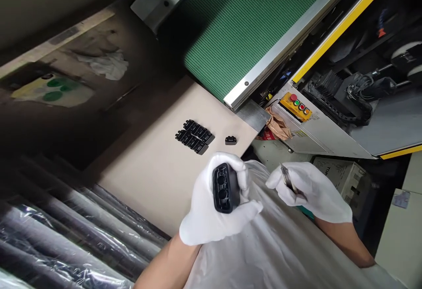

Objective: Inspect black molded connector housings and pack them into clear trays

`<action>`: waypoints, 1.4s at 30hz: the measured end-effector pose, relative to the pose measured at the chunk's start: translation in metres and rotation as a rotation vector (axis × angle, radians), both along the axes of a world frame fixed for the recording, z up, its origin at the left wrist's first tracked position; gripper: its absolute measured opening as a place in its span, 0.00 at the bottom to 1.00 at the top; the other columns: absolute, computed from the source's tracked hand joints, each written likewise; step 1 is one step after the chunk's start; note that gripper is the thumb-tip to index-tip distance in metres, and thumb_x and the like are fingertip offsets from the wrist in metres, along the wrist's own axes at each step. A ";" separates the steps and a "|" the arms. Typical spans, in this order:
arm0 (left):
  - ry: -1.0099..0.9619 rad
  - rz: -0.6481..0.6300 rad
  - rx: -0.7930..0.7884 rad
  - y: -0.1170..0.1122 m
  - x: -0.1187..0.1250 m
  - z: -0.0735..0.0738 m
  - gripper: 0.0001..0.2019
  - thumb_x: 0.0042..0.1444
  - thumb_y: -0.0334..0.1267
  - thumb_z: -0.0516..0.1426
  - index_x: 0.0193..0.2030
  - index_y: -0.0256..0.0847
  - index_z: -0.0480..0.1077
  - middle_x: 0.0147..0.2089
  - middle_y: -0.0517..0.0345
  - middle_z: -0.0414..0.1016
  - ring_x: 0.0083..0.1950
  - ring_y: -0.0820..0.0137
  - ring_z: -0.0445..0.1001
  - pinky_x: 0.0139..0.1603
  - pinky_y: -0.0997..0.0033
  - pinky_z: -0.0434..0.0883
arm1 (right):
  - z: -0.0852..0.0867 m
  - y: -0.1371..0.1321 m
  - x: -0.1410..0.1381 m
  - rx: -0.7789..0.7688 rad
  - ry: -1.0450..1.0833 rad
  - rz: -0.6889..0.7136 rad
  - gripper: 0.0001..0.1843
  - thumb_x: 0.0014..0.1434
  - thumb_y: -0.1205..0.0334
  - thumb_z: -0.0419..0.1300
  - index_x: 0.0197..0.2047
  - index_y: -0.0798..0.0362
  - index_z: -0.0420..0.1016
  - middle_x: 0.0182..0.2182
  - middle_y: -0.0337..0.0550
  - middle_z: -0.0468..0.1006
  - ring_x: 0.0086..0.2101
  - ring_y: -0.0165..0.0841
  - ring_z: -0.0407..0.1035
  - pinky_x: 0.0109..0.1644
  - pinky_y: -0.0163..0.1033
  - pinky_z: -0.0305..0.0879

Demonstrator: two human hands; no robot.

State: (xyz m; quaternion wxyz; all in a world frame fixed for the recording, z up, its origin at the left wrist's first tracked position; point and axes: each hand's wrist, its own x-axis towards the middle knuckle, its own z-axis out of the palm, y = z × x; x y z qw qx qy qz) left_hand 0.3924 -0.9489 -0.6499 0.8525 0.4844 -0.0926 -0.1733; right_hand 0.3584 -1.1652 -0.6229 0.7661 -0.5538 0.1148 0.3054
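Left side: we see the left hand (pixel 202 212) in a white cotton glove, its fingers and thumb clamped around a black moulded plastic part (pixel 226 188); two round recesses in the part face up toward us, and the part sits just above the hand's palm, well clear of the worktop;

Right side: we see the right hand (pixel 314 192), also gloved in white, with thumb and fingers pinched together on a slim metal tool (pixel 287 179), perhaps tweezers, though we cannot settle that from this view; its tip points toward the left hand without touching it;

Progress so far: we count two black rows of small linked parts (pixel 194 136) lying side by side on the beige worktop (pixel 154 188), with one small black piece (pixel 231 140) set just beside them; the held part is not among them, and both hands are occupied above a white smock (pixel 263 245);

Beyond the worktop: we find a green mesh conveyor belt (pixel 250 29) in a steel frame, a control box (pixel 295 106) with red, green and orange buttons, and crumpled brown paper (pixel 278 124) near its corner;

Lower left: we see plastic-wrapped rolls (pixel 66 232) stacked alongside the worktop;
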 end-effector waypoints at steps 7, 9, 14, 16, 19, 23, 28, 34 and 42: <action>-0.114 -0.046 -0.041 0.012 -0.016 -0.001 0.25 0.51 0.24 0.68 0.50 0.48 0.66 0.36 0.62 0.67 0.32 0.73 0.68 0.33 0.70 0.70 | -0.005 0.005 -0.012 -0.050 0.021 -0.033 0.26 0.72 0.42 0.58 0.44 0.57 0.83 0.19 0.32 0.60 0.19 0.22 0.44 0.22 0.33 0.39; -0.139 -0.050 -0.012 0.014 -0.019 -0.007 0.24 0.51 0.27 0.67 0.50 0.48 0.64 0.36 0.62 0.68 0.31 0.72 0.69 0.32 0.69 0.70 | -0.008 -0.002 -0.019 -0.090 0.018 -0.018 0.26 0.72 0.41 0.58 0.44 0.57 0.83 0.19 0.32 0.60 0.19 0.23 0.45 0.22 0.33 0.40; -0.151 -0.591 0.752 -0.058 0.004 -0.077 0.16 0.47 0.33 0.66 0.40 0.42 0.65 0.31 0.56 0.72 0.34 0.60 0.76 0.34 0.62 0.73 | -0.041 -0.075 -0.030 -0.295 -0.004 -0.138 0.30 0.65 0.32 0.61 0.42 0.55 0.82 0.15 0.29 0.54 0.18 0.25 0.44 0.24 0.35 0.44; -0.132 -0.687 0.910 -0.098 0.024 -0.116 0.17 0.38 0.28 0.67 0.34 0.40 0.66 0.29 0.50 0.72 0.39 0.51 0.79 0.40 0.57 0.74 | -0.061 -0.113 -0.029 -0.682 0.024 -0.285 0.32 0.60 0.30 0.64 0.39 0.55 0.80 0.16 0.31 0.57 0.18 0.25 0.46 0.24 0.36 0.43; -0.088 -0.698 0.917 -0.114 0.035 -0.159 0.17 0.34 0.27 0.66 0.31 0.40 0.65 0.32 0.48 0.75 0.43 0.50 0.79 0.44 0.58 0.74 | -0.094 -0.147 -0.038 -1.107 0.099 -0.352 0.35 0.56 0.26 0.63 0.35 0.55 0.78 0.19 0.36 0.63 0.20 0.27 0.51 0.25 0.37 0.44; -0.003 -0.558 0.833 -0.058 -0.007 -0.187 0.12 0.43 0.37 0.60 0.35 0.41 0.64 0.35 0.54 0.73 0.38 0.62 0.75 0.38 0.66 0.70 | -0.146 -0.135 -0.075 -1.040 0.078 -0.176 0.32 0.63 0.29 0.57 0.33 0.52 0.75 0.22 0.38 0.67 0.23 0.31 0.57 0.28 0.39 0.51; 0.485 -0.096 0.190 -0.015 -0.094 -0.236 0.19 0.45 0.41 0.58 0.45 0.38 0.68 0.29 0.61 0.66 0.27 0.71 0.66 0.34 0.68 0.64 | -0.213 -0.087 -0.071 -0.916 -0.185 0.171 0.26 0.66 0.36 0.55 0.30 0.49 0.72 0.24 0.40 0.71 0.26 0.36 0.63 0.30 0.40 0.59; 0.558 0.370 0.084 -0.045 -0.126 -0.252 0.19 0.52 0.45 0.66 0.48 0.39 0.75 0.39 0.51 0.78 0.33 0.66 0.71 0.42 0.63 0.67 | -0.177 -0.046 0.036 -0.823 -0.717 0.579 0.22 0.72 0.49 0.52 0.32 0.51 0.78 0.29 0.41 0.77 0.32 0.37 0.70 0.38 0.40 0.66; 0.582 0.638 0.000 -0.101 -0.132 -0.248 0.22 0.49 0.48 0.70 0.48 0.41 0.76 0.43 0.48 0.79 0.34 0.63 0.73 0.42 0.60 0.69 | -0.065 0.045 0.151 -0.858 -1.499 0.747 0.18 0.77 0.59 0.49 0.48 0.54 0.79 0.43 0.49 0.82 0.42 0.36 0.74 0.51 0.38 0.64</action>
